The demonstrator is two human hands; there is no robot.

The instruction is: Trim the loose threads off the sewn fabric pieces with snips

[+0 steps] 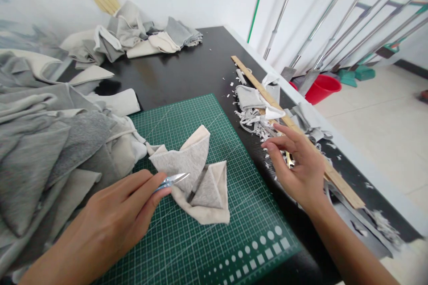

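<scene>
Grey fleece, folded into soft triangular flaps with cream backing, formed the fabric piece (194, 173) lying on the gridded green cutting mat (207, 240). The left hand (110, 222) pinched slim metal snips (172, 181), long axis pointing right and slightly far, tips over the fabric. The right hand (297, 164) hovered with fingers loosely spread beside a wooden ruler (301, 136) and frayed scraps (254, 120).

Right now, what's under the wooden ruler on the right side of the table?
Under the wooden ruler lie grey fabric pieces and frayed trimmings on the black table. The right hand covers its middle, so whatever lies under that stretch is hidden.
</scene>
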